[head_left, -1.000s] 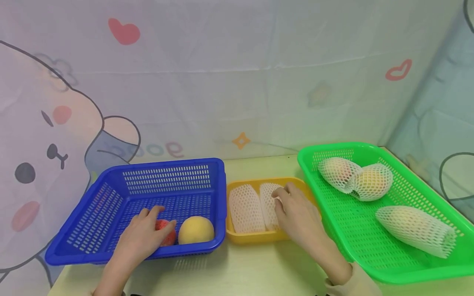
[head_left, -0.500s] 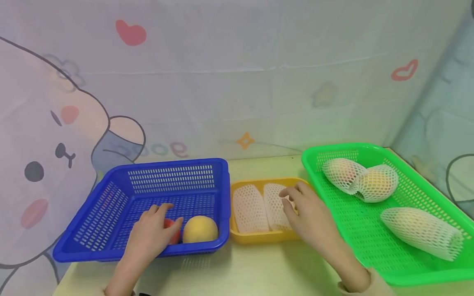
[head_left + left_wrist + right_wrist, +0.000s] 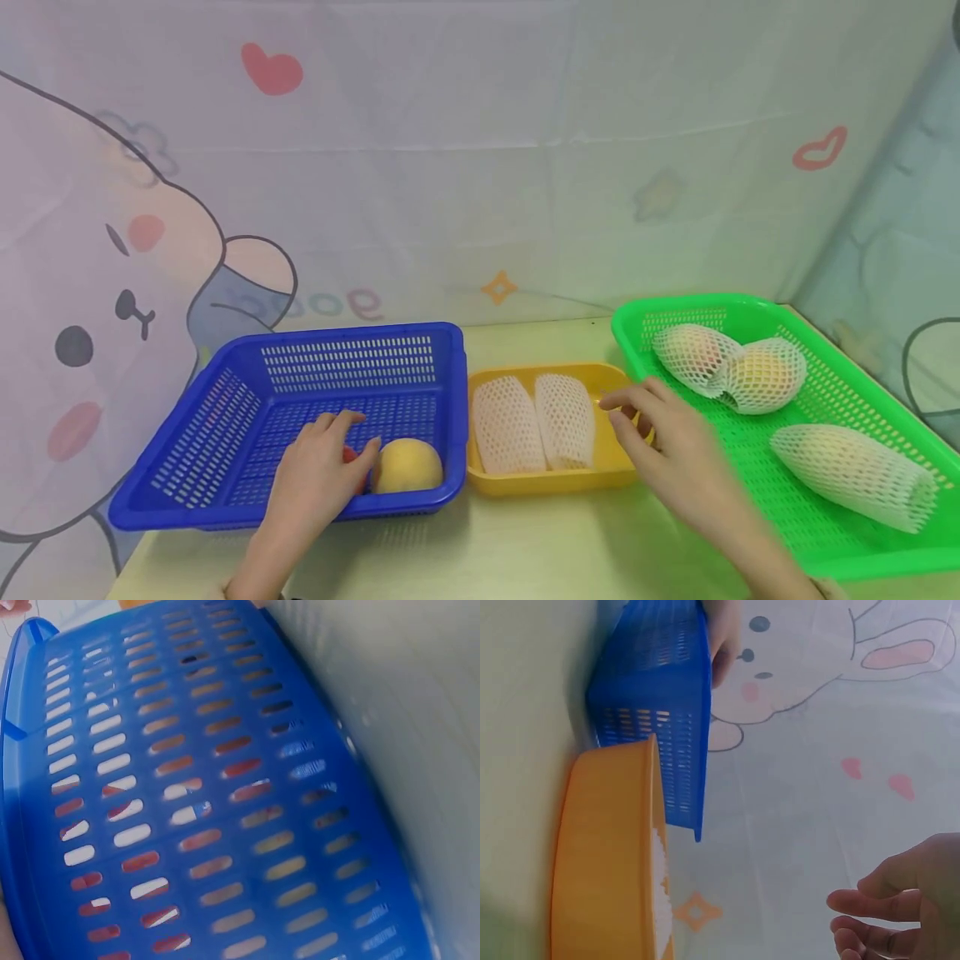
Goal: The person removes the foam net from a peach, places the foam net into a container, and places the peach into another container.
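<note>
My left hand [image 3: 318, 471] is over the near side of the blue basket [image 3: 292, 327], fingers spread and loosely bent above a red fruit [image 3: 351, 457] that it mostly covers. A round yellow fruit [image 3: 408, 467] sits right beside the red one, near the thumb. My right hand [image 3: 675, 442] hovers over the right end of the yellow tray [image 3: 551, 481], its fingers loosely curled and holding nothing. Two white foam net sleeves, a left one [image 3: 508, 425] and a right one [image 3: 566, 421], lie side by side in that tray. The left wrist view shows mainly the basket's slotted wall [image 3: 202, 787].
A green basket [image 3: 690, 467] stands at the right with fruits in foam nets: two touching at the back [image 3: 693, 358] and one nearer the front [image 3: 851, 475]. A printed cloth [image 3: 450, 167] hangs behind the pale tabletop [image 3: 517, 550].
My right hand has moved right, off the right-hand foam net sleeve, uncovering it. My left hand has shifted slightly right over the red fruit, which stays in place. The head view has turned slightly left.
</note>
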Motion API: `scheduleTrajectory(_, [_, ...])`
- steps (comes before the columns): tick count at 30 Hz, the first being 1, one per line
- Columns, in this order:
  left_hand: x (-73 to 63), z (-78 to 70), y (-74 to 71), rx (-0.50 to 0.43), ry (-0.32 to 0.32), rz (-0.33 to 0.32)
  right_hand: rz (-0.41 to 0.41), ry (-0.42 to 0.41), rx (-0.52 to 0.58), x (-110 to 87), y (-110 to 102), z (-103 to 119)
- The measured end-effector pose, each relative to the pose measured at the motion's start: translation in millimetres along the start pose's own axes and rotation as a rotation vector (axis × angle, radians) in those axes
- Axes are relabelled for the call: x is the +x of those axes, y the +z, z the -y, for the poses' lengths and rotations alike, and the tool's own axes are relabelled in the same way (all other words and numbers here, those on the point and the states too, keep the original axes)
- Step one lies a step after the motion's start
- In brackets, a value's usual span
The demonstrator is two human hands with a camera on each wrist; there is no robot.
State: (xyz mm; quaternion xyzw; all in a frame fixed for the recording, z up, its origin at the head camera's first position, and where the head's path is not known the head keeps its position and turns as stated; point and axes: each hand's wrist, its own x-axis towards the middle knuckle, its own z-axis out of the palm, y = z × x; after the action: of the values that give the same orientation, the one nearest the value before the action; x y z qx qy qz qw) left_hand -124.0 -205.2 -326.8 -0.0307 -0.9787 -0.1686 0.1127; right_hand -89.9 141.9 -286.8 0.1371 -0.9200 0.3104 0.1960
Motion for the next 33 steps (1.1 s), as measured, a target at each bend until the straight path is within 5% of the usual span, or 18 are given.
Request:
scheduleTrajectory(17, [-5.1,-11.6,6.2,-0.055,0.022,-0.081,-0.096,-0.101,-0.189,-24.0,-37.5,-51.1])
scheduleTrajectory(27, [-8.1,-18.1,10.8,-0.081,0.059,-0.115,-0.029,-0.045,-0.342,-36.2,-47.1,-93.9])
scheduleTrajectory(33, [-8.6,-20.3,13.7,-0.070,0.094,-0.150,-0.074,-0.104,-0.369,-43.4,-46.3,-110.1])
